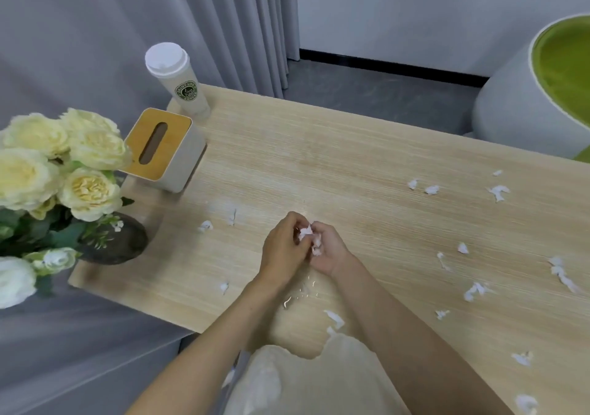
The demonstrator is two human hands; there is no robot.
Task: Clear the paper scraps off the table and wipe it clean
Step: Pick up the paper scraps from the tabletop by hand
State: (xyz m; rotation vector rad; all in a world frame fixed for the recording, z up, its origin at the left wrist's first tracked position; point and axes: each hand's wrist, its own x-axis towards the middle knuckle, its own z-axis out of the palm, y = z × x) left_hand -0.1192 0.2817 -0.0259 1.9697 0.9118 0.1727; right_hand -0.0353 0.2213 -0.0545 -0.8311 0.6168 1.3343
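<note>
Your left hand (284, 248) and right hand (329, 250) meet above the middle of the wooden table (319, 159), fingers curled together around a small wad of white paper (307, 235). Both hands grasp that wad: the left covers it from the side, the right cups it from beneath with more white showing against its palm. Whether the hands touch the tabletop you cannot tell from the head view.

Loose paper scraps (498, 192) lie scattered across the table. A few sit to your left of the hands, near a dark vase (121, 242) of pale yellow flowers (86, 191). Many more lie spread toward your right, reaching the table's near edge, and a couple lie close under your forearms.

At the far left corner stands a white lidded cup (177, 76) with a green round logo, upright. Just beside it, nearer you, sits a white tissue box (166, 149) with a wooden top. Grey curtains (223, 25) hang behind the table, and a white chair with a green seat (542, 86) stands beyond the right end.
</note>
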